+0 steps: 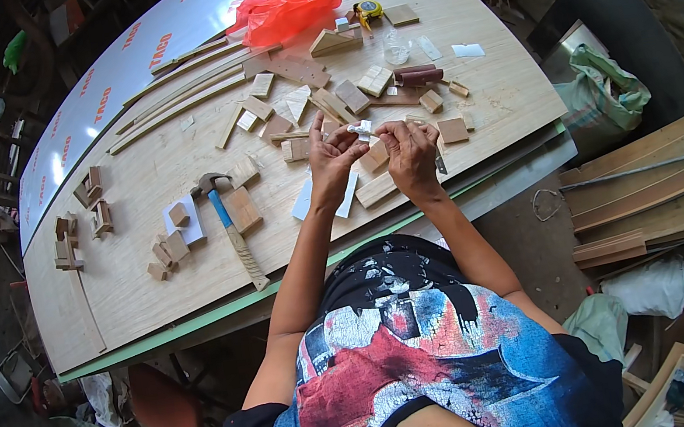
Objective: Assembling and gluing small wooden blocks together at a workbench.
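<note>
Above the near part of the wooden worktable, both my hands meet at a small white piece [363, 130], too small to name. My left hand [333, 162] has its fingertips closed on it, the thumb raised. My right hand [411, 154] pinches at its other side; what sits between those fingers is hidden. Wood blocks [373, 157] lie beneath and around the hands. Left of my left forearm rests a claw hammer [230, 230] with a blue and pale handle, beside a block [244, 209]. White paper [302, 202] lies partly under my left wrist.
Behind the blocks are a red plastic bag [285, 10], a yellow tape measure [368, 10] and long wood strips [176, 110]. Small wooden assemblies [99, 216] stand at left. Right of the table [131, 280] are a sack [602, 91] and curved boards [655, 176].
</note>
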